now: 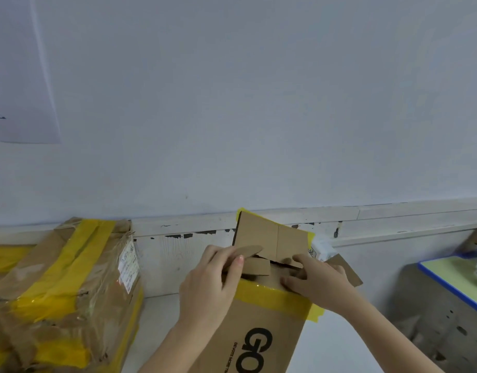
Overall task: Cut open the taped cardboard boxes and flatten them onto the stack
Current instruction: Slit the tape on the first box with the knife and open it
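**Flaps Being Worked Open on the Printed Carton**

Left hand [207, 286] curled round a short inner flap [245, 251] at the open top of the brown cardboard carton with black lettering and a yellow tape band [258, 327], thumb and fingers pinching the flap's rounded edge and lifting it. Right hand [315, 278] on the carton's top right corner, fingers spread and fairly straight, pressing on the tape band and rim rather than gripping; probably there to steady the carton while the other hand pulls. Hands apart, one at each side of the opening.

Behind the hands, a tall rear flap [269, 238] of the same carton standing upright, yellow tape remnants along its top and right edges, leaning toward the white wall [232, 103]. Top seam evidently already cut; flattening not yet done, likely waiting on the remaining flaps and the bottom.

Left of the carton, well apart from it, a crumpled brown box wrapped in plastic film and wide yellow tape with a white shipping label [67, 292], still sealed. No flattened stack clearly in view.

Beneath the carton, a white tabletop [156, 319]; open surface between the two boxes and to the carton's right. Little room behind the carton: scuffed white wall trim [194, 227] close to the rear flap. Right of the carton, lower down, a green board edged in blue [455, 275].
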{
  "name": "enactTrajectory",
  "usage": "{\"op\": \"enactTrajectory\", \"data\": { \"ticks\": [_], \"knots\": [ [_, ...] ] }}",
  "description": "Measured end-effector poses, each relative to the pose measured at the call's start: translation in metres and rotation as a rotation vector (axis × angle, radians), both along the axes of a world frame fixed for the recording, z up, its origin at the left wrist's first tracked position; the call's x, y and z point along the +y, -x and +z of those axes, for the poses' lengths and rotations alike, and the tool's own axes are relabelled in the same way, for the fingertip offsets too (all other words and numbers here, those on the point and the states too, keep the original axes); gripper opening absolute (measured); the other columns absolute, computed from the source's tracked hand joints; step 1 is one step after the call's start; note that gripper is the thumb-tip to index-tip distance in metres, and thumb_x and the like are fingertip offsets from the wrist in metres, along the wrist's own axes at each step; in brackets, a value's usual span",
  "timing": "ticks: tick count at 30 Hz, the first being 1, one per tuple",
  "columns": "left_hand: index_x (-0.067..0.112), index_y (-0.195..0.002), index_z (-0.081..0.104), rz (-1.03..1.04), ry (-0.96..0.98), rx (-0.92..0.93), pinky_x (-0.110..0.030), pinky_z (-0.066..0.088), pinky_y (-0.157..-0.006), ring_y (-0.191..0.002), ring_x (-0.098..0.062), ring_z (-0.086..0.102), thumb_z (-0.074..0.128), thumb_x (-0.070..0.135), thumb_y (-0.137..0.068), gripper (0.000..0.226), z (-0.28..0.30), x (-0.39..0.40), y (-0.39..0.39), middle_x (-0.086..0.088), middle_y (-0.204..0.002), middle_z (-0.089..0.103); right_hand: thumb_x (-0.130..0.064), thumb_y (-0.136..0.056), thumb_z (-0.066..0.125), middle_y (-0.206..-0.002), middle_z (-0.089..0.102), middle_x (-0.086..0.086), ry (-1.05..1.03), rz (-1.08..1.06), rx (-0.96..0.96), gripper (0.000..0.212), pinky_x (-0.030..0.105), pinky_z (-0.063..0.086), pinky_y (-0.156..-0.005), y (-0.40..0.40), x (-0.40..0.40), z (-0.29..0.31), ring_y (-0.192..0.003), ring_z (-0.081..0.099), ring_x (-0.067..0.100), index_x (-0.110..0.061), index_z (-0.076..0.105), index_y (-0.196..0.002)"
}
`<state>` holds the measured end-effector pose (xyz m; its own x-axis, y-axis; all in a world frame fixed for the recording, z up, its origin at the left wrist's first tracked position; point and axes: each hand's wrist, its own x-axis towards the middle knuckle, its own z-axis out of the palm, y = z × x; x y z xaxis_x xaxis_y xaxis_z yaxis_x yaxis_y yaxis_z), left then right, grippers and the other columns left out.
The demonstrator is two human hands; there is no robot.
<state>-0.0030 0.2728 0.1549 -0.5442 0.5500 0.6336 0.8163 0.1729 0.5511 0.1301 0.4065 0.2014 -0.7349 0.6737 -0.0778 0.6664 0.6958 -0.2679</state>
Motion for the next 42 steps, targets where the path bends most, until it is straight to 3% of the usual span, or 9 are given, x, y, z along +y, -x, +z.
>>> {"op": "enactTrajectory", "data": {
  "ticks": [4, 9, 12, 16, 19, 24, 27, 34, 42],
  "knots": [
    [0.038, -0.143, 0.023, 0.029, 0.440, 0.097, -0.020, 0.045, -0.079, -0.101, -0.001, 0.048, 0.039, 0.086, -0.064, 0.094, 0.022, -0.011, 0.000, 0.018, -0.117, 0.034, -0.052, -0.087, 0.053, -0.086, 0.050, -0.018, 0.127, -0.037, 0.123, 0.049, 0.026, 0.024, -0.094, 0.001, 0.001, -0.007, -0.099, 0.049, 0.005, -0.032, 0.042, -0.131],
    [0.032, -0.134, 0.043, 0.184, 0.371, 0.145, -0.024, 0.046, -0.071, -0.084, -0.012, 0.059, 0.034, 0.056, -0.092, 0.049, 0.032, -0.008, 0.007, 0.009, -0.103, 0.045, -0.040, -0.077, 0.071, -0.075, 0.055, -0.012, 0.323, -0.025, 0.380, 0.038, 0.036, 0.043, -0.095, 0.002, 0.000, -0.012, -0.079, 0.055, 0.003, -0.030, 0.052, -0.109],
    [0.025, -0.111, 0.059, 0.146, 0.278, -0.056, -0.021, 0.036, -0.059, -0.075, -0.010, 0.055, 0.034, 0.042, -0.097, 0.033, 0.034, -0.008, 0.022, 0.008, -0.088, 0.049, -0.014, -0.078, 0.074, -0.082, 0.066, -0.001, 0.628, 0.027, 0.579, 0.019, 0.040, 0.055, -0.079, -0.001, -0.008, -0.009, -0.074, 0.065, 0.012, -0.018, 0.063, -0.093],
    [0.046, -0.102, 0.052, -0.249, 0.245, -0.419, -0.014, 0.035, -0.084, -0.105, 0.010, 0.047, 0.039, 0.043, -0.096, 0.015, 0.036, -0.013, 0.030, 0.023, -0.113, 0.050, -0.008, -0.080, 0.072, -0.092, 0.069, 0.015, 0.738, 0.157, 0.688, 0.012, 0.047, 0.057, -0.073, -0.010, -0.008, -0.016, -0.084, 0.068, 0.029, -0.012, 0.070, -0.091],
    [0.057, -0.116, 0.052, -0.511, 0.164, -0.647, -0.015, 0.026, -0.103, -0.129, 0.009, 0.035, 0.044, 0.083, -0.068, 0.055, 0.033, -0.016, 0.042, 0.034, -0.128, 0.049, -0.006, -0.078, 0.073, -0.085, 0.068, 0.006, 0.757, 0.258, 0.826, 0.012, 0.025, 0.053, -0.061, -0.015, -0.010, -0.024, -0.074, 0.066, 0.015, -0.018, 0.072, -0.078],
    [0.058, -0.128, 0.037, -0.566, 0.368, -0.528, -0.010, 0.017, -0.103, -0.117, 0.026, 0.026, 0.011, 0.102, -0.040, 0.101, 0.017, -0.033, 0.040, 0.051, -0.125, 0.027, -0.049, -0.067, 0.066, -0.075, 0.051, -0.013, 0.073, 0.410, 0.884, 0.035, 0.009, 0.033, -0.060, -0.021, -0.012, -0.040, -0.065, 0.044, 0.000, -0.019, 0.047, -0.066],
    [0.050, -0.115, 0.059, -0.588, 0.489, -0.291, -0.013, 0.034, -0.098, -0.111, 0.013, 0.048, 0.038, 0.098, -0.042, 0.090, 0.009, -0.046, 0.055, 0.032, -0.119, 0.053, -0.048, -0.087, 0.053, -0.080, 0.046, -0.016, -0.359, 0.589, 0.935, 0.032, 0.011, 0.032, -0.067, -0.021, -0.015, -0.044, -0.070, 0.040, 0.000, -0.027, 0.036, -0.070],
    [0.073, -0.109, 0.030, -0.547, 0.812, -0.270, -0.035, 0.005, -0.115, -0.138, -0.001, 0.007, 0.042, 0.088, -0.053, 0.060, 0.071, -0.029, 0.042, 0.041, -0.130, 0.032, -0.047, -0.093, 0.045, -0.082, 0.047, -0.013, -0.381, 0.659, 0.993, 0.030, 0.005, 0.030, -0.062, -0.023, -0.023, -0.040, -0.067, 0.042, 0.002, -0.027, 0.036, -0.073],
    [0.052, -0.140, 0.020, -0.503, 1.181, 0.010, -0.041, 0.021, -0.112, -0.129, -0.013, 0.019, 0.049, 0.053, -0.091, 0.057, 0.080, -0.002, 0.039, 0.021, -0.114, 0.031, -0.047, -0.094, 0.044, -0.082, 0.047, -0.015, -0.346, 0.635, 0.976, 0.027, 0.006, 0.032, -0.060, -0.028, -0.022, -0.045, -0.066, 0.044, 0.002, -0.028, 0.040, -0.076]
  ]
}}
